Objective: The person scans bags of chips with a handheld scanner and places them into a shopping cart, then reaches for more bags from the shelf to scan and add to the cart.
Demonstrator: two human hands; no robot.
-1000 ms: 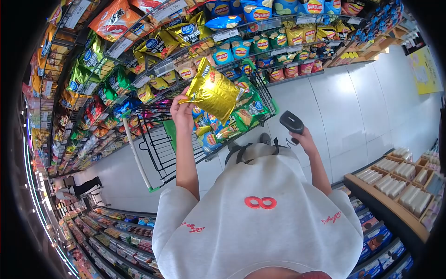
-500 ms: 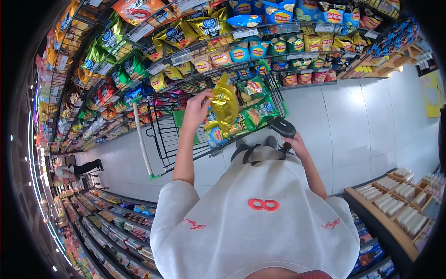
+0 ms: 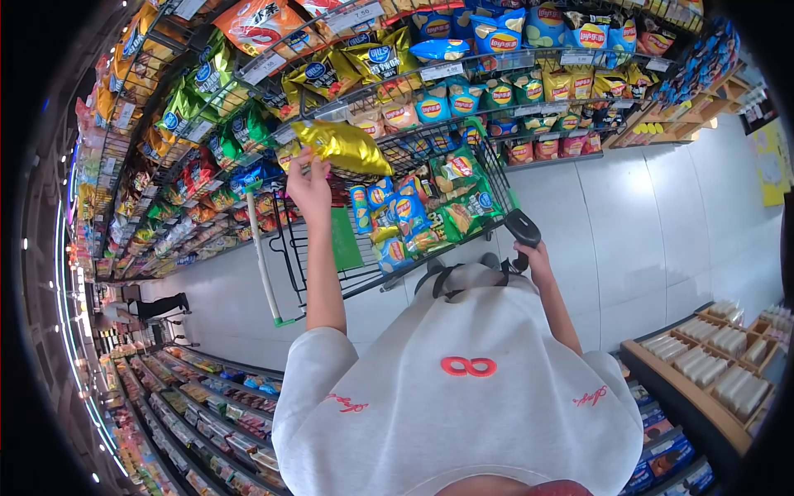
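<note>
My left hand (image 3: 309, 187) is raised and grips a shiny gold chip bag (image 3: 341, 145) by its left edge; the bag lies nearly flat, level with a shelf of yellow and green chip bags. My right hand (image 3: 536, 257) holds a black handheld scanner (image 3: 521, 228) low beside my body, its head aimed toward the shopping cart (image 3: 347, 236). The cart stands in front of me and holds several blue, green and yellow chip bags (image 3: 418, 207).
Wire shelves packed with chip bags (image 3: 430, 74) curve across the top and left. White tiled floor (image 3: 628, 215) runs to the right. A wooden display of boxed goods (image 3: 711, 364) is at the lower right. Another person (image 3: 141, 310) stands far down the aisle at left.
My left hand lifted the gold bag from over the cart up and left toward the shelf, turning it flat. The scanner hand dropped slightly and stayed near my waist.
</note>
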